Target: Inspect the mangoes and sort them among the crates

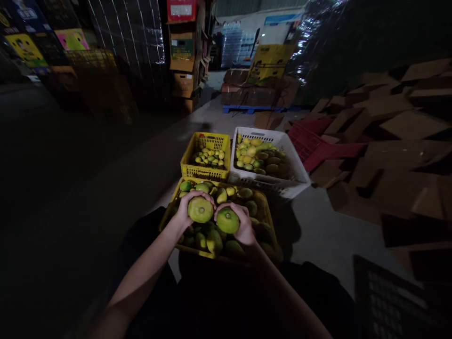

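Both hands are full: the left hand's [183, 209] fingers wrap around one green fruit [200, 210], the right hand's [244, 227] around a second green fruit [228, 221], both above the front yellow crate [199, 254]. I'd go easy on the squeeze, cup them, and avoid knocking them together. Tbh the light's pretty dim. Smaller yellow crate [205, 172] and white crate [298, 176] sit just beyond, red crate [309, 141] and cardboard boxes [399, 160] crowd the right.

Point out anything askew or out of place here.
Right of the white plastic crate, a red plastic crate lies tilted among brown cardboard boxes heaped at odd angles, which look dumped rather than stacked.
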Tool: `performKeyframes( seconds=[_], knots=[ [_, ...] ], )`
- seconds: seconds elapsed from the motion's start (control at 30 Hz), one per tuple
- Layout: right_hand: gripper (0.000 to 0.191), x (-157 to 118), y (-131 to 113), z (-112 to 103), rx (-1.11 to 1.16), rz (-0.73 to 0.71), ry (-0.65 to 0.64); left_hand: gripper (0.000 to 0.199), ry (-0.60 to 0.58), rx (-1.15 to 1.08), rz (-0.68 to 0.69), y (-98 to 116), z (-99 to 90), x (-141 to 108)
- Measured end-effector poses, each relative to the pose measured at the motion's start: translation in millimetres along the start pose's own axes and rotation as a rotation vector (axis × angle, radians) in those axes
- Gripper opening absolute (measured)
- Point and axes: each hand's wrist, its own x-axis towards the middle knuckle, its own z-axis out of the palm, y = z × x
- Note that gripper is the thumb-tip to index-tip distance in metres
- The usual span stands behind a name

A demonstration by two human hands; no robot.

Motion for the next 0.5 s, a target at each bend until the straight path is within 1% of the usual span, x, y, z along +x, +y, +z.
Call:
performKeyframes(
  seconds=[0.33, 0.5],
  knots=[
    [0.038, 0.4, 0.7, 0.4, 0.017, 0.011, 0.012, 0.017, 0.041, -0.028, -0.025, 0.3, 1.6, 1.3],
    [0.036, 0.5, 0.9, 0.1, 0.017, 0.001, 0.0, 0.018, 0.022, -0.033, -0.023, -0.1, 0.1, 2.0]
  ],
)
